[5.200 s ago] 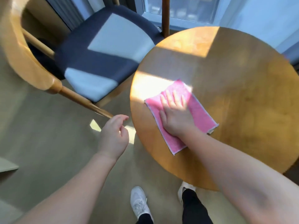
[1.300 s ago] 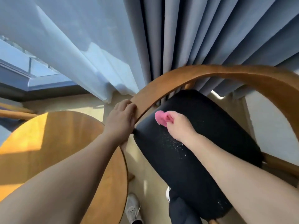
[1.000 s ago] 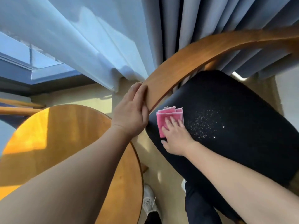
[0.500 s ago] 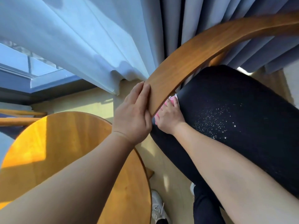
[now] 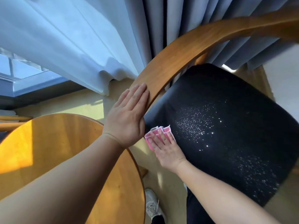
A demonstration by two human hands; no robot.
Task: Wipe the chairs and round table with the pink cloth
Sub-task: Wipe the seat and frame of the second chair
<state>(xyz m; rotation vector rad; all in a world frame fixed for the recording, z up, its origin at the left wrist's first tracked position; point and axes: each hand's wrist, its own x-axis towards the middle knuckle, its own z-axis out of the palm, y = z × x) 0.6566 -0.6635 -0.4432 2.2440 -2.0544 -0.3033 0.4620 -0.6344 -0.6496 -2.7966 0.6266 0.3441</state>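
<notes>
A wooden chair with a curved backrest and a dark seat cushion stands right of the round wooden table. My right hand presses the folded pink cloth flat onto the cushion's near-left edge, fingers spread over it. Only the cloth's far edge and left corner show past my fingers. My left hand lies flat against the lower end of the backrest, fingers straight and together, holding nothing. Small bright specks glitter across the cushion.
Pale sheer curtain and grey pleated drapes hang close behind the chair. A window frame shows at left. Another chair's wooden rail pokes in at the left edge. My shoe stands on the floor between table and chair.
My right hand has slid the pink cloth back toward me along the cushion's left edge, out from under the backrest. My left hand stays on the backrest, fingers now flatter.
</notes>
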